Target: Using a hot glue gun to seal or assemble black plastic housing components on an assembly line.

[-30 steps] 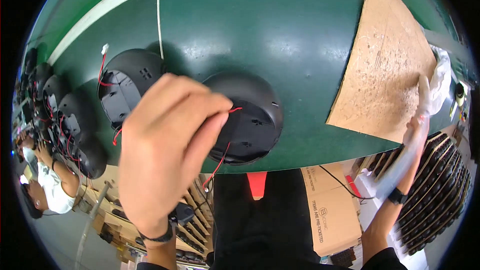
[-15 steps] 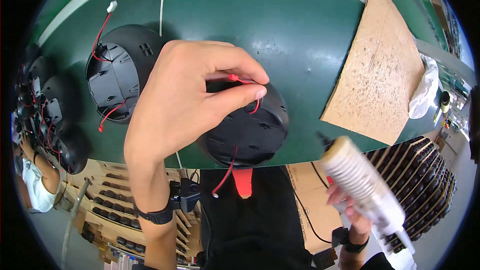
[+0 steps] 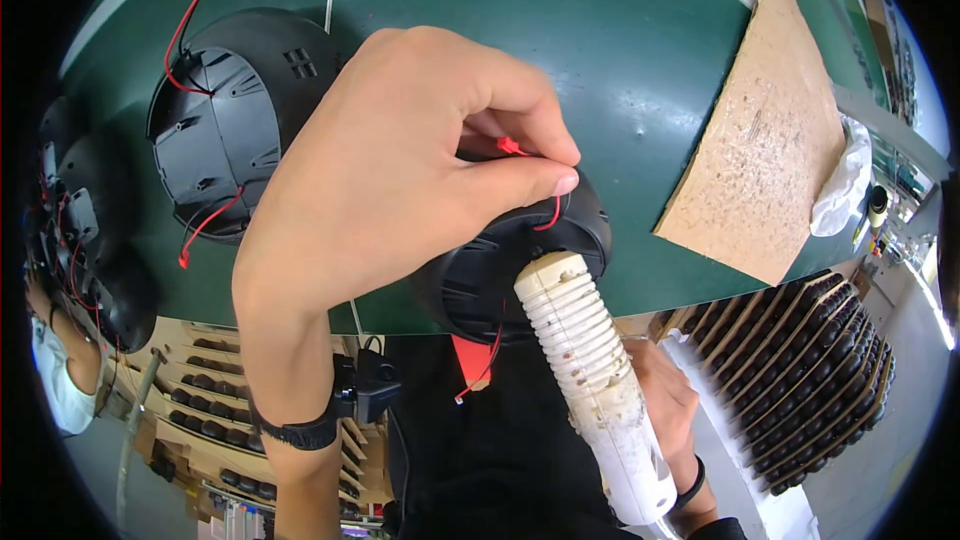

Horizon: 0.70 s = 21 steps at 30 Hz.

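My left hand (image 3: 400, 180) is closed in a pinch on a thin red wire (image 3: 554, 216) above a round black plastic housing (image 3: 598, 230) at the table's near edge. The wire's small red connector (image 3: 513, 146) pokes up between thumb and forefinger. My right hand (image 3: 664, 395) grips a white glue gun (image 3: 585, 360) with a ribbed barrel, its fingers partly hidden behind it. The front of the gun reaches into the housing's hollow; its nozzle tip is hidden from view. Another wire (image 3: 495, 350) dangles over the housing's near rim.
A second black housing (image 3: 290, 90) with red wires lies to the left. More housings (image 3: 125, 290) crowd the far left, near another person's arm (image 3: 75, 340). Stained cardboard (image 3: 755, 150) and white crumpled plastic (image 3: 842, 180) lie right. Racks of black parts (image 3: 800, 380) stand below.
My right hand has brought the glue gun up and left from beside the table to over the housing. My left hand still pinches the wire, slightly further right in view.
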Each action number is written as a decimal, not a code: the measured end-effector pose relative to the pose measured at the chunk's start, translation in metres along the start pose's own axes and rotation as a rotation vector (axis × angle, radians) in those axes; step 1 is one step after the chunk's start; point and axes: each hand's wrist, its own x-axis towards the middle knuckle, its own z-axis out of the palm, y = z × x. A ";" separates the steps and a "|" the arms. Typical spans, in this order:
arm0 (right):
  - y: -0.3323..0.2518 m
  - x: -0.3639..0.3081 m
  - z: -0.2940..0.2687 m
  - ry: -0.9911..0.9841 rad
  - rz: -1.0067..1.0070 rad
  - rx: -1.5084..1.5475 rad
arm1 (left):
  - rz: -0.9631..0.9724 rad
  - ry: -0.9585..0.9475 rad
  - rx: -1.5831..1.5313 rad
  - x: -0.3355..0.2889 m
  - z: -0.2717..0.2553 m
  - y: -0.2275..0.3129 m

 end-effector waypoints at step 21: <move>-0.006 -0.002 -0.016 -0.018 0.063 -0.126 | 0.001 0.173 0.215 -0.063 0.008 0.012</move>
